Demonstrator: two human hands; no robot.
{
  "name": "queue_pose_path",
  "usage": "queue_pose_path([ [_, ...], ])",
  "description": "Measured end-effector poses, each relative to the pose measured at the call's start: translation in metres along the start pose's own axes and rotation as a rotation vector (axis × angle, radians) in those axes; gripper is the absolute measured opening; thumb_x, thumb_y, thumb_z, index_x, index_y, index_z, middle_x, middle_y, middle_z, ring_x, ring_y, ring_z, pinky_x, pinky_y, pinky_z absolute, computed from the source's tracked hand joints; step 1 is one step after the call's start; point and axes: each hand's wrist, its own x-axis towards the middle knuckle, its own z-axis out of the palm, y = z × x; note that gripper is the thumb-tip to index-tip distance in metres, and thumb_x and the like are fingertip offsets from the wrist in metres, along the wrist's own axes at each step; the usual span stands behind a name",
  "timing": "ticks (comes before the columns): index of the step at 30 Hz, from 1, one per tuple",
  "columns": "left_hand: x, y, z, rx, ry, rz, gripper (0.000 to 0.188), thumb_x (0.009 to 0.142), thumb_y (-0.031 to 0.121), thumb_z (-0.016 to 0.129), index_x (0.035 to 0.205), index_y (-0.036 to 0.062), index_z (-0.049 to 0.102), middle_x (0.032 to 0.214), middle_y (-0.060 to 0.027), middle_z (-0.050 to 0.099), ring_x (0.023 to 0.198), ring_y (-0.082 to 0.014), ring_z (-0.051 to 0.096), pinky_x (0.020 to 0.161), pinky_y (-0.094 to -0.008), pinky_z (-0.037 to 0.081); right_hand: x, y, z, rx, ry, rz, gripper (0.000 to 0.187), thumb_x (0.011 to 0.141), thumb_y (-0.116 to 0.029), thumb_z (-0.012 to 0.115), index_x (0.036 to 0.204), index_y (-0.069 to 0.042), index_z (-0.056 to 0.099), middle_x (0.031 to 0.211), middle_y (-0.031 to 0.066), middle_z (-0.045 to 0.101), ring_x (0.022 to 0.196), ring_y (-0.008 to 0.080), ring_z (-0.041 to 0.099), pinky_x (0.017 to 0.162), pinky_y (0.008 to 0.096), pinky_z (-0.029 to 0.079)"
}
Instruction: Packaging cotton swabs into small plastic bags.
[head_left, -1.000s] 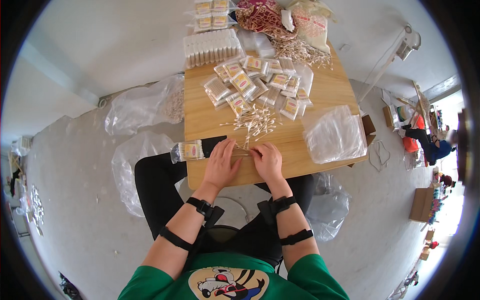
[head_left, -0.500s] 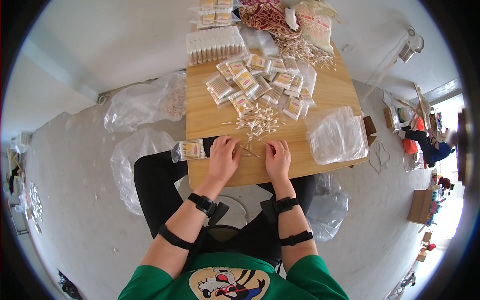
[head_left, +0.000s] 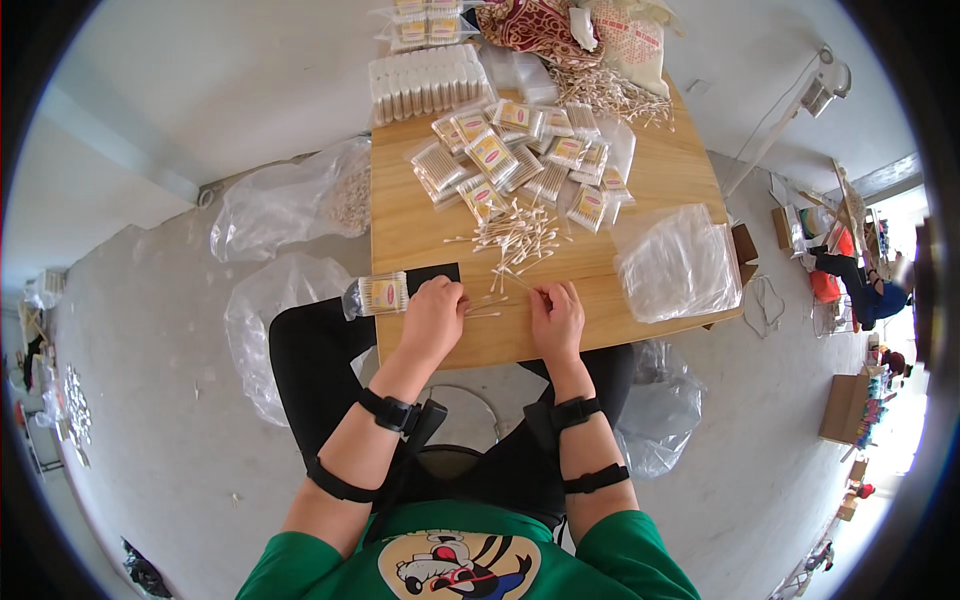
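- Left hand (head_left: 434, 308) has been drawn leftward, its fingers curled (its grip cannot be told).
- Right hand (head_left: 556, 314) is half-curled, grip likewise unclear.
- Cotton swabs (head_left: 485, 315) are seen lying between them, on the table (head_left: 592, 268).

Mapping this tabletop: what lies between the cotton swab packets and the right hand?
In the head view, a heap of loose cotton swabs lies between the cotton swab packets and right hand.

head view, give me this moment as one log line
left hand: fingers curled, hold unclear; right hand: fingers at a swab, grip unclear; loose swabs: heaped ahead; packets: piled beyond; plastic bags: right
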Motion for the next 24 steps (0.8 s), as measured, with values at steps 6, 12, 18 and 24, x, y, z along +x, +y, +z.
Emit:
queue_pose_path([
  [6,0.002,0.001,0.004,-0.01,0.075,0.208,0.005,0.081,0.01,0.072,0.082,0.006,0.069,0.089,-0.0078,0.06,0.09,-0.0305,0.06,0.076,-0.0425,0.05,0.004,0.0,-0.004,-0.041,-0.09,-0.028,0.005,0.082,-0.008,0.071,0.084,-0.005,0.068,0.083,0.0115,0.063,0.079,0.0332,0.062,0.07,0.0416,0.051],
  [12,-0.013,-0.01,0.018,-0.487,0.327,0.09,0.01,0.089,0.006,0.065,0.097,0.0012,0.064,0.105,-0.0142,0.064,0.1,-0.0347,0.061,0.086,-0.0423,0.051,0.019,-0.012,-0.005,-0.178,-0.334,-0.229,0.007,0.081,-0.009,0.071,0.085,-0.006,0.068,0.085,0.0104,0.064,0.084,0.0326,0.063,0.072,0.0421,0.051],
  [18,-0.014,-0.007,0.016,-0.189,0.305,0.243,0.029,0.09,0.005,0.061,0.119,0.0027,0.061,0.116,-0.0151,0.064,0.111,-0.0344,0.059,0.095,-0.0428,0.048,0.021,-0.014,-0.002,-0.024,-0.346,-0.032,0.009,0.081,-0.011,0.072,0.088,-0.007,0.068,0.087,0.0097,0.064,0.086,0.0322,0.063,0.073,0.0429,0.051],
  [24,-0.013,-0.002,0.016,-0.126,0.29,0.286,0.029,0.087,0.004,0.062,0.116,0.0039,0.063,0.108,-0.0143,0.066,0.107,-0.0338,0.06,0.095,-0.0429,0.047,0.014,-0.01,-0.001,-0.155,-0.322,-0.201,0.009,0.081,-0.012,0.073,0.085,-0.007,0.067,0.087,0.01,0.064,0.085,0.032,0.063,0.073,0.0418,0.052],
])
